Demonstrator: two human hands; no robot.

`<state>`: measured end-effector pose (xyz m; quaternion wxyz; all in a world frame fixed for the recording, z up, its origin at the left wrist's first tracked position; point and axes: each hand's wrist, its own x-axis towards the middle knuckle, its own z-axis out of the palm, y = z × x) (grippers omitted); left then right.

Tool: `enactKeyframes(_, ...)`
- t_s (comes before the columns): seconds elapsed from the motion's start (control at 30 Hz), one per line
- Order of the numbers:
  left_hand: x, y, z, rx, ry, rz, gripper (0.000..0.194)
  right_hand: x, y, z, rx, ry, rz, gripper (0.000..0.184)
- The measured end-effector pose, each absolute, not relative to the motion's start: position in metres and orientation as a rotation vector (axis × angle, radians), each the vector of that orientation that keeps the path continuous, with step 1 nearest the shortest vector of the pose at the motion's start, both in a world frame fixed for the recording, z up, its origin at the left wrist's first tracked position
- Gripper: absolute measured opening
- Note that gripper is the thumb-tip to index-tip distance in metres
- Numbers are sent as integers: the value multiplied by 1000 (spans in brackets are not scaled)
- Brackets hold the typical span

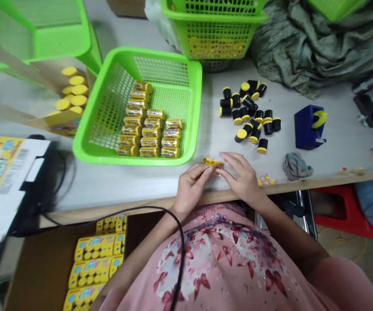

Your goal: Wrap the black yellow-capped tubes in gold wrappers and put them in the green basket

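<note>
A small yellow printed tube or wrapper lies at the front of the table; its exact form is partly covered by fingers. My left hand pinches its near side between thumb and fingers. On the other end, the thumb tip of my right hand touches it, while the fingers stretch out above, apart from the thumb. Just beyond my left hand stands a green basket with rows of yellow-wrapped tubes lying in it. Black canisters with yellow lids are scattered past my right hand.
A blue tape dispenser and a crumpled cloth sit to the right. Tiny yellow and pink bits lie near the edge. More green baskets are stacked behind. A black cable crosses my left arm. Yellow boxes fill a carton below.
</note>
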<state>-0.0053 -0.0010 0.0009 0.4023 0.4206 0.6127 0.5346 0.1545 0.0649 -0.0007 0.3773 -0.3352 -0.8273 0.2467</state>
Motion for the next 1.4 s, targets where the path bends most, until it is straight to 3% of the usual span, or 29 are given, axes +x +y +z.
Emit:
enactKeyframes(0.1,0,4,4,685,1406,1297,21,168,79,-1,-1013,-1937,797,34)
enactKeyframes(0.2,5,9,6,465,1292,1267,25,180,112,-3,-1149,-1976,520,28)
enactKeyframes(0.27,8,12,6,391,1243,1269,28,181,137,-6,-1203,-2082,347,38)
enactKeyframes(0.37,11,12,7,341,1202,1303,29,175,164,-11,-1230,-2264,312,37)
enactKeyframes(0.5,8,9,3,360,1206,1354,27,171,161,-8,-1197,-2049,542,28)
enactKeyframes(0.67,2,6,1,480,1226,1331,21,181,123,15,-1138,-1482,1449,33)
enactKeyframes(0.77,1,6,2,475,1195,1316,22,184,107,28,-1082,-1347,1747,35)
enactKeyframes(1.4,4,9,-2,448,1164,1345,17,180,96,30,-1048,-1574,1639,33)
